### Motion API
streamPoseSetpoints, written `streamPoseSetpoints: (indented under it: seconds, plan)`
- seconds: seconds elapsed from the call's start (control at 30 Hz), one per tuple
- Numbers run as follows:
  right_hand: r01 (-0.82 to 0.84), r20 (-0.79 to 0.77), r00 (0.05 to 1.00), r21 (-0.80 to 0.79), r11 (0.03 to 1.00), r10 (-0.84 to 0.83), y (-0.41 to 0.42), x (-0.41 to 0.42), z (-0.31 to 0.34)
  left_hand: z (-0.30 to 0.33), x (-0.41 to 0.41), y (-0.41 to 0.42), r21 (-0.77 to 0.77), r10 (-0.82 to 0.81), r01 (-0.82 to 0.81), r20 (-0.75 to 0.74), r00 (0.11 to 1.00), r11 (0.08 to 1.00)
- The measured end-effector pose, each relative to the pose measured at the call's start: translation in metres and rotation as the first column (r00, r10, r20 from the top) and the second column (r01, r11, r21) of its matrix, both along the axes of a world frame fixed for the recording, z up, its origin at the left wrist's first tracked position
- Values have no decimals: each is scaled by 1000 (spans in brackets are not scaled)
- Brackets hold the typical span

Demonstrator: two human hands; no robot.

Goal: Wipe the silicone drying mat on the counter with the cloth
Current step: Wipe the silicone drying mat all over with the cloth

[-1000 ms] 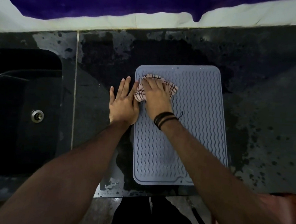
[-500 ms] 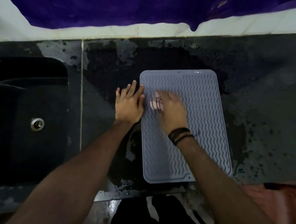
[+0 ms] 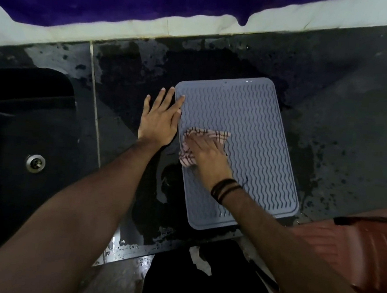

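A grey silicone drying mat (image 3: 254, 118) with wavy ridges lies on the dark wet counter (image 3: 349, 134). A pink checked cloth (image 3: 196, 144) sits bunched on the mat's left middle. My right hand (image 3: 210, 159) lies flat on top of the cloth and presses it onto the mat, fingers pointing up and left. My left hand (image 3: 160, 119) rests flat on the counter beside the mat's left edge, fingers straight, with the index fingertip touching the mat's rim.
A black sink (image 3: 23, 148) with a metal drain (image 3: 35, 163) sits at the left. A white tiled ledge (image 3: 127, 30) under purple fabric runs along the back. A reddish ribbed object (image 3: 368, 254) stands at the lower right, past the counter's front edge.
My right hand has dragged the cloth from the mat's upper left down toward its middle left. My left hand has stayed flat beside the mat's edge.
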State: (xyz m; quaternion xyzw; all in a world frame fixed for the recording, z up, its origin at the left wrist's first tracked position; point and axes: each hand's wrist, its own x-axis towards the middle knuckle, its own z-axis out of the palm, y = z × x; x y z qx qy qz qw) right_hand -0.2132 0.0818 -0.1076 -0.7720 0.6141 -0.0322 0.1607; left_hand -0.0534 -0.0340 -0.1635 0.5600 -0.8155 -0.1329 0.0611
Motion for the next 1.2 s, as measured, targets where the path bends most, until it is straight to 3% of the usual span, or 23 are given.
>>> streamPoseSetpoints:
  seconds: [0.17,0.3,0.5,0.6,0.8,0.9,1.03,1.1,1.2]
  plan:
    - [54,75,995,94,994,-61,15,-7,13,3,0,1,26,-2,2,-5,1000,1000]
    - [240,145,961,-18,971,-235,-28,2,20,3,2,1,17,-24,24,15,1000,1000]
    - [32,-49,998,63,998,-29,-26,12,-3,0,-2,0,-4,17,-17,22,1000,1000]
    - [-36,-20,999,44,998,37,6,1,-4,-1,-2,0,-15,25,-25,14,1000,1000]
    - [-149,17,989,157,976,148,66,-17,17,-1,-2,0,-6,36,-36,25,999,999]
    - [-68,120,992,158,985,49,48,-25,35,0,-1,0,2,42,-42,14,999,999]
    - [188,148,973,-77,979,-175,-12,-25,50,3,-1,-1,4,20,-20,5,1000,1000]
    - [199,78,979,-119,973,-191,-41,-19,50,4,0,1,2,6,-6,-3,1000,1000]
    - [79,-32,996,26,997,-78,-49,2,27,3,1,3,6,18,-18,13,1000,1000]
